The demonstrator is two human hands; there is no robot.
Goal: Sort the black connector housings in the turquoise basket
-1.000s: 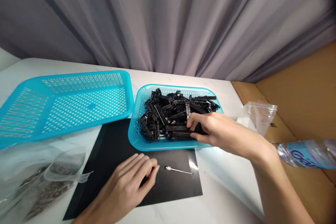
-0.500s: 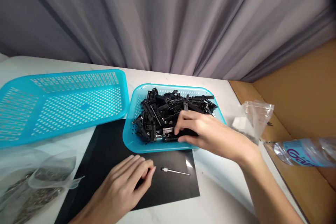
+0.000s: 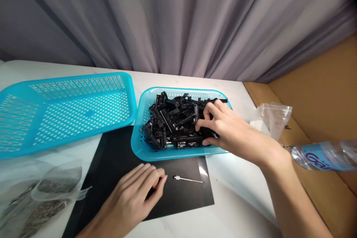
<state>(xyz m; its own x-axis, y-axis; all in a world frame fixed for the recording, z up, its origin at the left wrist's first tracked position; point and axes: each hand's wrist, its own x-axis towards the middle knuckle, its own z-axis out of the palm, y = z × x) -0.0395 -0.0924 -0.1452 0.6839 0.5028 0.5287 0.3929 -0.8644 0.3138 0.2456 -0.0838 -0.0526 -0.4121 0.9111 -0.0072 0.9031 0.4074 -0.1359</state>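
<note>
A light-blue basket (image 3: pixel 139 139) holds a heap of black plastic parts (image 3: pixel 170 119), some with bits of metal. My right hand (image 3: pixel 223 124) reaches over its right side, fingers bent and spread among the parts, thumb apart from the index finger. I see nothing gripped in it. My left hand (image 3: pixel 136 189) rests on a black mat (image 3: pixel 111 156), fingers curled and thumb against the index finger; what is inside, if anything, is hidden. Just right of it on the mat lies a thin metal pin-like tool with a white-silver head (image 3: pixel 178 177).
At left stands a second blue basket (image 3: pixel 131 96) with a bare lattice floor. Clear bags of small metal pieces (image 3: pixel 47 208) lie front left. A zip bag (image 3: pixel 276 115), a plastic bottle (image 3: pixel 320 156) and cardboard (image 3: pixel 320 81) are on the right. A grey curtain (image 3: pixel 167 18) hangs behind.
My right hand has moved right and slightly up over the heap, uncovering black parts near the basket's front. My left hand stays curled on the mat. The view has shifted a little.
</note>
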